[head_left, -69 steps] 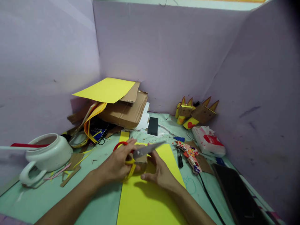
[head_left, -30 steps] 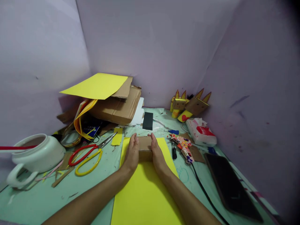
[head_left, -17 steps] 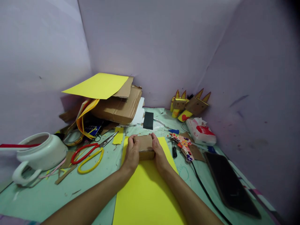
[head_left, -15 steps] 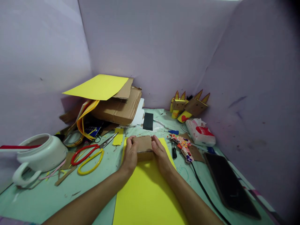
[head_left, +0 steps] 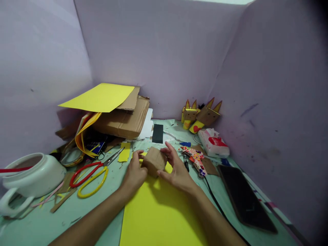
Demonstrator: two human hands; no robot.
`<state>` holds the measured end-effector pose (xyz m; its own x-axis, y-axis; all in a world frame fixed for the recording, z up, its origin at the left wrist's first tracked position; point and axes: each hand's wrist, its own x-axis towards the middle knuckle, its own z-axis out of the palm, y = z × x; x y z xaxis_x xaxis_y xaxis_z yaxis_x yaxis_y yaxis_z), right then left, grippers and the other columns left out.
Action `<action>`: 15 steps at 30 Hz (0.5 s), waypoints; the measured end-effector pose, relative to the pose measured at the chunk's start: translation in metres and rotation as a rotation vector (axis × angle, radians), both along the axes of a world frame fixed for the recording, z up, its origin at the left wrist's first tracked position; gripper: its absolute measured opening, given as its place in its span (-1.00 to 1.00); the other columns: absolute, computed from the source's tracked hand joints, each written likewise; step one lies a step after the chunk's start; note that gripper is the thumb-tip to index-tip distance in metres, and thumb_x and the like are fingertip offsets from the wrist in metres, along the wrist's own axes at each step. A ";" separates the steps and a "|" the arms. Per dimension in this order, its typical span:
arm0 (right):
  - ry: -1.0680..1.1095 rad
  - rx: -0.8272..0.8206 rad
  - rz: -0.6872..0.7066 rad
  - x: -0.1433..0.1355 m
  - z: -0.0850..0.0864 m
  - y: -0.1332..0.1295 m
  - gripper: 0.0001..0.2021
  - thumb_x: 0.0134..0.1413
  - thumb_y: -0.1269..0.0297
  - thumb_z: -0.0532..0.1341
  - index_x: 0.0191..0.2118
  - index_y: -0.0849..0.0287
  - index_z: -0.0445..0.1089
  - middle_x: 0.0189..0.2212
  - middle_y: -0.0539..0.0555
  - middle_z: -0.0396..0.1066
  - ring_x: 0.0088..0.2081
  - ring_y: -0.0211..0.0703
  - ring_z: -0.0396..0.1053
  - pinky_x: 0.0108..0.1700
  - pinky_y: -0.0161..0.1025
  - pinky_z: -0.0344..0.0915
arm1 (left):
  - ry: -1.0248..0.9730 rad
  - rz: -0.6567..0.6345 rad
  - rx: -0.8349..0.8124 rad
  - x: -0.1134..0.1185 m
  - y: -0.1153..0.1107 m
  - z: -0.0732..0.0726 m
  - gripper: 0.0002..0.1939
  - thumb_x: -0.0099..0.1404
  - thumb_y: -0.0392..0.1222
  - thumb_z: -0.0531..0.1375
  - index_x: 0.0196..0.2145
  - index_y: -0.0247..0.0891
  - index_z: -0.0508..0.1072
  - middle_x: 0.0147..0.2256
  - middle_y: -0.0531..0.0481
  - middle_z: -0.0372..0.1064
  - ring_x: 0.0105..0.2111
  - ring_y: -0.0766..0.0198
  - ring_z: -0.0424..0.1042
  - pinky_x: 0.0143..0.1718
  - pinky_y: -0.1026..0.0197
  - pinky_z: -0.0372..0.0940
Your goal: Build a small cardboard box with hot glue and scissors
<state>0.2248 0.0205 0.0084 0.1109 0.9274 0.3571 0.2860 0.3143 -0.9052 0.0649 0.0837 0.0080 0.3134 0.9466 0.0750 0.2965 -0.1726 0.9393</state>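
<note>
A small brown cardboard box [head_left: 154, 162] sits tilted and turned between my two hands, over the far part of a yellow paper sheet [head_left: 161, 212]. My left hand [head_left: 136, 171] grips its left side, thumb and fingers curled against the cardboard. On the opposite side my right hand [head_left: 175, 169] holds the box with the thumb at its near lower corner and fingers behind the right edge. The box's underside is hidden. Left of my left hand lie scissors [head_left: 96, 172] with red and yellow handles, blades toward a small yellow paper strip [head_left: 124, 152].
At the left stands a white mug-like pot [head_left: 38, 174]. Cardboard and yellow paper [head_left: 99, 97] are piled at the back left. On the right lie a patterned glue gun [head_left: 196, 159] with a black cord, a phone [head_left: 246, 198] and a tissue pack [head_left: 213, 142]. Cardboard figures [head_left: 205, 116] stand behind.
The box has turned between my hands, so a corner now faces me. My right-hand fingers have spread and shifted around it. The view has swung slightly right.
</note>
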 end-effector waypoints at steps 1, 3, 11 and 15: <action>0.011 0.014 0.046 0.001 -0.001 0.000 -0.07 -0.18 0.37 0.34 0.30 0.09 -0.17 0.10 0.21 0.17 0.14 0.00 0.17 0.20 0.00 0.04 | 0.022 -0.054 0.015 -0.003 0.002 0.006 -0.24 -0.08 -0.41 0.12 0.12 -0.24 0.05 0.04 -0.20 0.22 -0.01 0.06 0.31 -0.01 0.06 0.23; 0.039 0.034 0.130 0.001 -0.005 0.001 -0.07 -0.13 0.39 0.32 0.31 0.04 -0.21 0.19 0.20 0.09 0.23 -0.04 0.07 0.24 -0.01 -0.05 | 0.015 -0.238 0.008 -0.010 0.006 0.018 -0.07 -0.13 -0.38 0.18 0.21 -0.20 -0.06 0.11 -0.22 0.15 -0.03 0.04 0.32 -0.04 0.09 0.24; 0.225 -0.160 0.099 -0.012 -0.023 0.010 0.18 -0.35 0.23 0.46 0.33 0.08 -0.32 0.30 0.26 -0.12 0.28 0.08 -0.04 0.26 0.12 -0.14 | 0.132 -0.451 0.003 -0.028 0.023 0.026 -0.11 -0.09 -0.19 0.34 0.18 -0.15 0.06 -0.01 -0.19 0.33 -0.08 -0.01 0.37 -0.08 0.04 0.28; 0.220 -0.171 0.074 -0.017 -0.025 0.010 0.00 -0.24 0.27 0.41 0.31 0.11 -0.14 0.23 0.22 0.08 0.23 0.08 0.07 0.25 0.09 -0.07 | 0.021 -0.357 0.047 -0.028 0.029 0.029 -0.15 0.17 0.16 0.12 0.29 -0.12 -0.17 0.25 -0.22 0.00 0.23 0.01 0.05 0.17 -0.01 0.04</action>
